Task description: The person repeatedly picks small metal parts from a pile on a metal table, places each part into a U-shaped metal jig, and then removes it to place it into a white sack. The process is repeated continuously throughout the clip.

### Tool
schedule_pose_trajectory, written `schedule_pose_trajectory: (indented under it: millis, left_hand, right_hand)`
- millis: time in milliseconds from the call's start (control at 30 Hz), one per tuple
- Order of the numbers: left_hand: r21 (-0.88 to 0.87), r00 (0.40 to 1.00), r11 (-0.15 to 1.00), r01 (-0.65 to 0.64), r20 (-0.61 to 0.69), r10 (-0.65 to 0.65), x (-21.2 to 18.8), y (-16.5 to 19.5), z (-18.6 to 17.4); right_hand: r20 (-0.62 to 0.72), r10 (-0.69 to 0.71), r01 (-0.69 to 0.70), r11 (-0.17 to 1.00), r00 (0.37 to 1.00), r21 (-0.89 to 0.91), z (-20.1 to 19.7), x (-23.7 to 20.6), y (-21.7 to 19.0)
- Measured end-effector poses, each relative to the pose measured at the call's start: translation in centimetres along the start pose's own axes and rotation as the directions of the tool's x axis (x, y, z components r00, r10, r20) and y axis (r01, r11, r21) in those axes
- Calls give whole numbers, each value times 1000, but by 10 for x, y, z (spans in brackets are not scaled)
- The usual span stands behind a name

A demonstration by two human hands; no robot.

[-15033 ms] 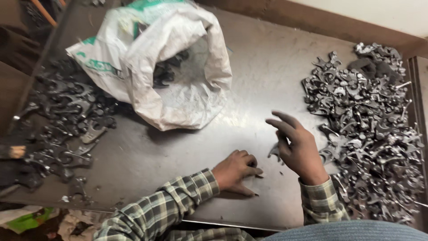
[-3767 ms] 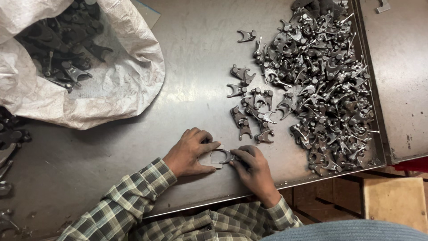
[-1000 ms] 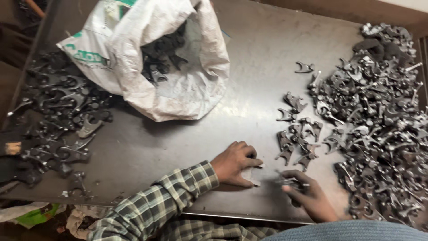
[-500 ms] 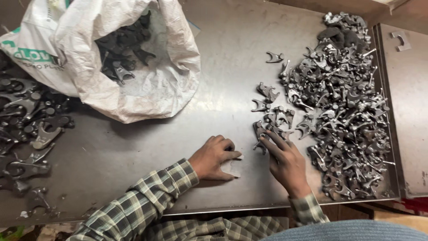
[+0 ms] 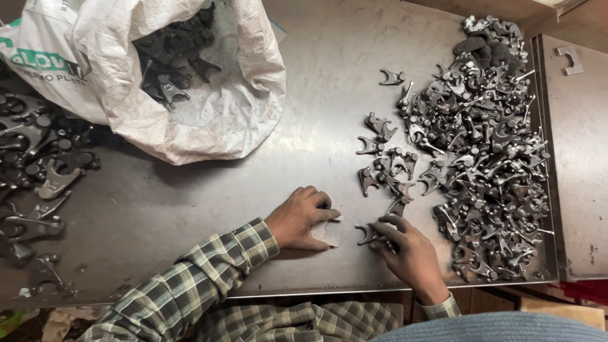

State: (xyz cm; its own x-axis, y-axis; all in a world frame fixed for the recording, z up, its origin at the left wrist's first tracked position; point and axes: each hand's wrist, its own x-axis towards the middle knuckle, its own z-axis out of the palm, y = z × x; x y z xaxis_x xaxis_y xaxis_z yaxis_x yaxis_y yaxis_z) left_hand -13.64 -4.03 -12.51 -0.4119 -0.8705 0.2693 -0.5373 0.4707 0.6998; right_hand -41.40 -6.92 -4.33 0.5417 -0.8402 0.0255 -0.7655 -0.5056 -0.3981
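My left hand (image 5: 299, 218) lies on the steel table (image 5: 209, 202), fingers curled loosely, their tips pinning a small pale plate (image 5: 326, 232) flat against the top. My right hand (image 5: 408, 250) is just beside it, fingertips pinching a forked metal part (image 5: 367, 235) that lies on the table between my two hands, close to the plate but not quite touching it (as far as I can make out).

To the right of my right hand is the big pile (image 5: 487, 158) of grey forked parts, spread from the table's far edge down to the near one, with a few loose pieces (image 5: 386, 164) strewn out on its left side, just beyond my fingers. At the far left a white sack (image 5: 209, 126) sags open on the table, darker parts (image 5: 171, 57) showing inside. Left of the sack a heap of dark parts (image 5: 38, 177) covers that end of the table.
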Motion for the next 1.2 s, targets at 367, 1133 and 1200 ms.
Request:
schedule_pose_trajectory:
  millis: [367, 1133, 1200]
  left_hand:
    - [13, 999, 999, 36, 15, -36, 1, 5, -2]
    - [10, 999, 999, -43, -28, 43, -1, 0, -7]
    - [17, 1000, 1000, -25, 9, 25, -1, 1, -9]
  right_hand:
    - [-20, 16, -18, 997, 1000, -74, 17, -2, -30]
    - [104, -211, 151, 898, 972, 413, -54, 157, -101]
    - [-248, -496, 544, 646, 832, 535, -67, 164, -127]
